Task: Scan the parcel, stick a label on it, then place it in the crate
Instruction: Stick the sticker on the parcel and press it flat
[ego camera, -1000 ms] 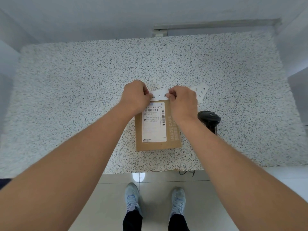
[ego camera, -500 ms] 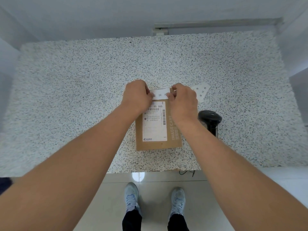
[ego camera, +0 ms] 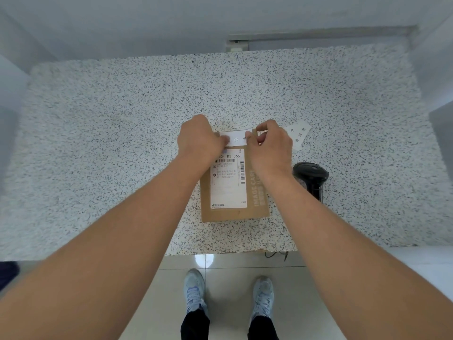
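Note:
A brown cardboard parcel (ego camera: 232,213) lies flat on the speckled table (ego camera: 110,143), with a white shipping sheet and barcodes on its top. Across the parcel's far edge sits a small white label (ego camera: 236,139) with printed characters. My left hand (ego camera: 198,141) pinches the label's left end against the parcel. My right hand (ego camera: 272,148) pinches the label's right end with thumb and forefinger. Both hands cover the parcel's far corners. No crate is in view.
A black barcode scanner (ego camera: 312,176) stands just right of the parcel, by my right wrist. A strip of spare white labels (ego camera: 297,134) lies on the table beyond my right hand. The table's near edge (ego camera: 228,252) runs just behind the parcel; my shoes stand on tiled floor below.
Both hands have stayed at the label's ends on the parcel's far edge. The label looks lower and flatter against the parcel than a second ago.

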A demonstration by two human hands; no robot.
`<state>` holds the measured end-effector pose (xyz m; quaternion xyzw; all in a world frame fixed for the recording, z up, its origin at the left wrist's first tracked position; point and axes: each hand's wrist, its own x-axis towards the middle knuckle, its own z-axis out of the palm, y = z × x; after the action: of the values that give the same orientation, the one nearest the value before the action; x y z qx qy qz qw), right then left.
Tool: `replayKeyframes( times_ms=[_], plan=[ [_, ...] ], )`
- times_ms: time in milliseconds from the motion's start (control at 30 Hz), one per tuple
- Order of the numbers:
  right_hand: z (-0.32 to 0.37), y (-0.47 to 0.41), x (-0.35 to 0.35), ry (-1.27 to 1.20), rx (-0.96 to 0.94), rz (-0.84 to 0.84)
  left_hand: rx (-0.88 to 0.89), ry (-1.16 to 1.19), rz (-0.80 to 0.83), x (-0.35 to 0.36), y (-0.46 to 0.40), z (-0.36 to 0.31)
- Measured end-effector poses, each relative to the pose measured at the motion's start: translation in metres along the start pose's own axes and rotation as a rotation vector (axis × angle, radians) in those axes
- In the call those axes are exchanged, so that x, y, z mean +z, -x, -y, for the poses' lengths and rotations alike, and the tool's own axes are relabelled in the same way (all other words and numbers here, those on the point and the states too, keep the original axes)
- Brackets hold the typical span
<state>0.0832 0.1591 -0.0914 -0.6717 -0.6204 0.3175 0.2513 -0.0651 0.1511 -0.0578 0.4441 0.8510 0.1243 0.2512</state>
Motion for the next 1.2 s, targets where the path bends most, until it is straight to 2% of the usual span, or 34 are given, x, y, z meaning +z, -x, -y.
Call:
replayKeyframes(
  times_ms=[233,533,700,967,1200],
  plan=[
    [0.005,-0.013,0.009,0.008,0.072,0.016,-0.023,0.05,-0.15,0.011,0.004,0.009],
    [0.005,-0.017,0.014,-0.161,0.232,-0.002,0.006,0.196,-0.175,0.015,0.001,0.024],
    [0.004,-0.008,0.009,-0.164,0.178,0.027,0.035,0.287,-0.194,0.016,0.014,0.028],
    [0.001,0.01,0.002,-0.14,0.114,0.032,0.109,0.271,-0.195,0.019,0.028,0.032],
    [0.002,0.032,-0.009,-0.026,-0.041,0.083,0.278,0.093,-0.16,0.023,0.055,0.039]
  ],
)
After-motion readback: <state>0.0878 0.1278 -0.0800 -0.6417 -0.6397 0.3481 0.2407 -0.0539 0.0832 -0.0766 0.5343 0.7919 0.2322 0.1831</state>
